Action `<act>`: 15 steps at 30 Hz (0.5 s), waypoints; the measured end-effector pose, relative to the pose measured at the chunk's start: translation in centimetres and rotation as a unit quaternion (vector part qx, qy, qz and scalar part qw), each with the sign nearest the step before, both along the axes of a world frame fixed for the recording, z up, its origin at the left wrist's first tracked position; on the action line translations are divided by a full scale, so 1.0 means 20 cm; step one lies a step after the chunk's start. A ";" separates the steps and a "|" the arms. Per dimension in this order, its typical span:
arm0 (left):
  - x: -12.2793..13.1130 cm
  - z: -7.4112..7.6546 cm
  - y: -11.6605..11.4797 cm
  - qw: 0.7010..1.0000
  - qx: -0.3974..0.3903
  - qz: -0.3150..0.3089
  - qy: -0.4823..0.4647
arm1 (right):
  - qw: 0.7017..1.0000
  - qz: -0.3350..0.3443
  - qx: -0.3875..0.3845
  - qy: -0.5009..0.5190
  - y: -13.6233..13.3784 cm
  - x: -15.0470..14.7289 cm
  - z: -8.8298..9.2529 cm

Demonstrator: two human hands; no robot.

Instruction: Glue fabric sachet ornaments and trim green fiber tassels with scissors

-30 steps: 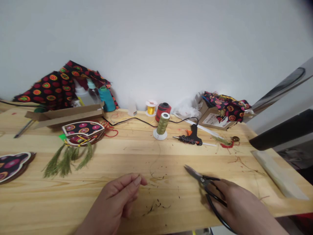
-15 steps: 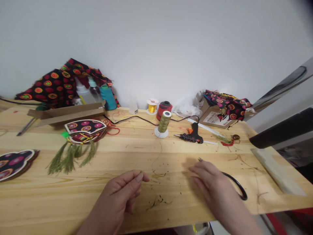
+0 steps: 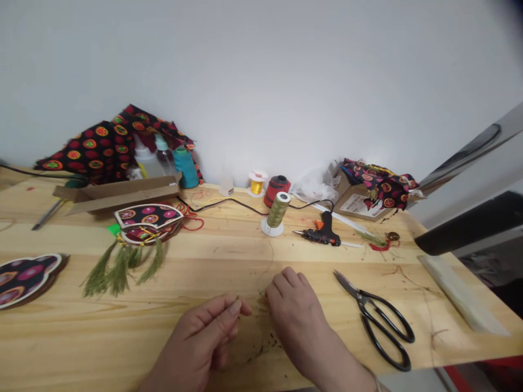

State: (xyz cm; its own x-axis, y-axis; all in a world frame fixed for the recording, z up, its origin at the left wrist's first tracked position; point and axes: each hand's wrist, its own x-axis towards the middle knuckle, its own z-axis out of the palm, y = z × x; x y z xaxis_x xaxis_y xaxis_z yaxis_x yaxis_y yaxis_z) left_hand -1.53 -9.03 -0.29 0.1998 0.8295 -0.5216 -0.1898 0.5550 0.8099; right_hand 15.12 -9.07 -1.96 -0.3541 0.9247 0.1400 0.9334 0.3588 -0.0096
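Observation:
My left hand point(image 3: 206, 340) is pinched, thumb against forefinger, over the near middle of the table. A tiny dark tip shows at the pinch, too small to name. Close by on its right, my right hand point(image 3: 300, 321) is curled with its back to me, fingertips hidden. Thin olive thread point(image 3: 272, 256) trails from the olive thread spool point(image 3: 279, 209) down to the fingers of the right hand. Black-handled scissors point(image 3: 378, 321) lie on the table right of that hand, blades slightly apart. Dark thread scraps point(image 3: 261, 348) lie between the hands.
Patterned pieces with olive tassels point(image 3: 118, 269) lie left, beside an open cardboard box point(image 3: 122, 196). Behind the hands stand a red spool point(image 3: 277, 189) and a yellow spool point(image 3: 256, 185). A corded glue gun point(image 3: 322, 231) lies at right, before a cloth-topped carton point(image 3: 359, 202).
My right hand has moved left, off the scissors, to the thread beside my left hand. The scissors now lie uncovered. My left hand keeps its pinch. The view has shifted slightly.

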 end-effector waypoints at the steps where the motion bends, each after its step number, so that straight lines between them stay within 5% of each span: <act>1: 0.00 0.00 0.00 1.000 -0.003 0.004 -0.002 | 1.000 0.001 -0.018 0.017 0.01 0.00 0.01; 5: -0.01 -0.02 0.00 1.000 -0.026 0.002 -0.016 | 0.960 -0.047 -0.129 0.245 0.05 0.00 0.10; 10: -0.03 -0.04 0.00 1.000 -0.021 -0.011 -0.019 | 0.778 -0.105 -0.266 0.559 0.18 0.03 0.25; 13: -0.02 -0.04 0.00 1.000 -0.008 -0.011 -0.008 | 0.670 -0.051 -0.282 0.684 0.31 0.06 0.35; 15: -0.02 -0.03 0.00 1.000 -0.003 -0.016 -0.002 | 0.632 -0.006 -0.266 0.728 0.40 0.07 0.42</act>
